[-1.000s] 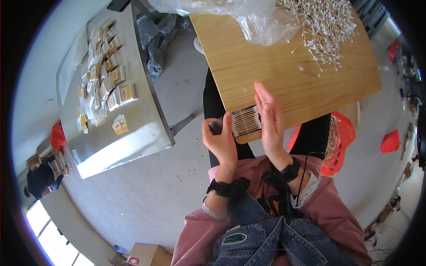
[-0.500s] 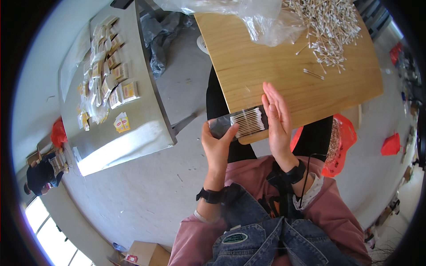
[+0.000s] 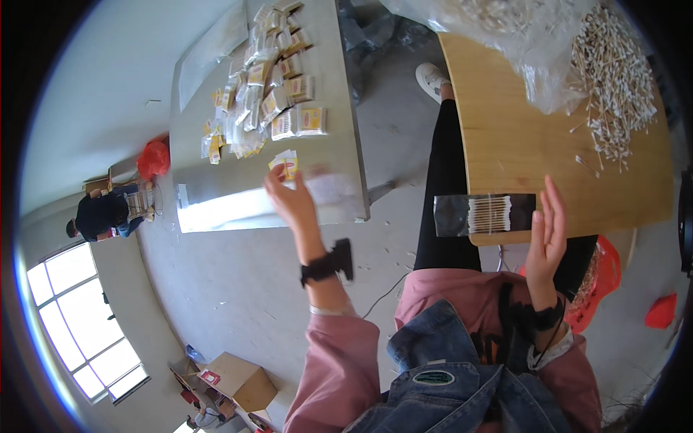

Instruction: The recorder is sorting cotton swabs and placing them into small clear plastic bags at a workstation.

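Observation:
My left hand (image 3: pixel 291 202) reaches over the metal table at the left. Its thumb and forefinger are apart at the near edge of a few small yellow-and-white cards (image 3: pixel 287 163); a blur beside the hand partly smears it. A clear plastic bag (image 3: pixel 451 215) lies across the near edge of the wooden board, its left end jutting past the board. Inside it is a neat row of cotton swabs (image 3: pixel 490 213). My right hand (image 3: pixel 546 242) is open beside the bag's right end, fingers stretched out and thumb near the plastic.
A loose pile of cotton swabs (image 3: pixel 613 86) and a big clear plastic sheet (image 3: pixel 538 61) cover the far right of the wooden board (image 3: pixel 505 137). Several filled swab packs (image 3: pixel 274 105) crowd the metal table (image 3: pixel 195 144). A red bag (image 3: pixel 598 285) hangs below the board. Another person (image 3: pixel 105 214) is far left.
My left hand has let go of the swab bag and moved left to the cards. The bag now rests on the board's edge. My right hand stays beside it; the view has turned left.

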Demonstrator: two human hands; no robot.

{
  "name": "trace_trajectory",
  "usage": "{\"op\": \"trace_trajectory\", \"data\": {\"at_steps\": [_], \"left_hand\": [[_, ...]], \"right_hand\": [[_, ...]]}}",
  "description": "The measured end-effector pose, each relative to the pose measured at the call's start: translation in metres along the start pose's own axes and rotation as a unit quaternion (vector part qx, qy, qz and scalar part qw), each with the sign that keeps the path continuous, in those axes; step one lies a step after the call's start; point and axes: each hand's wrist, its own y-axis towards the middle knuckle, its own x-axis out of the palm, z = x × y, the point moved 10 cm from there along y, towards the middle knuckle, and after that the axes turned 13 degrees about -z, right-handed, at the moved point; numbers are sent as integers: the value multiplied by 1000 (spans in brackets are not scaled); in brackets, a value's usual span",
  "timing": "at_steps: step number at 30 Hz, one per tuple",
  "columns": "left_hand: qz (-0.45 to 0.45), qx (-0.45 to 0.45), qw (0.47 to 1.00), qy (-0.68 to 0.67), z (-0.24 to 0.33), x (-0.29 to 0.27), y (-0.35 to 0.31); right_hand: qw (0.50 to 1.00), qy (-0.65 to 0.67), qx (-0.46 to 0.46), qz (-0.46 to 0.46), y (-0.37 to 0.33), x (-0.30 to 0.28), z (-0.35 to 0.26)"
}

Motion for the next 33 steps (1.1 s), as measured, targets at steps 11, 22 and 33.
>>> {"op": "trace_trajectory", "data": {"at_steps": [11, 22, 33], "left_hand": [[-165, -160, 971, -65, -152, 21, 80], [-33, -76, 982, -172, -129, -2, 58], [-34, -47, 998, -19, -113, -4, 54]], "right_hand": [[996, -83, 27, -29, -23, -13, -14], [989, -135, 10, -54, -25, -7, -26], [986, -158, 9, -56, -27, -8, -24]]}}
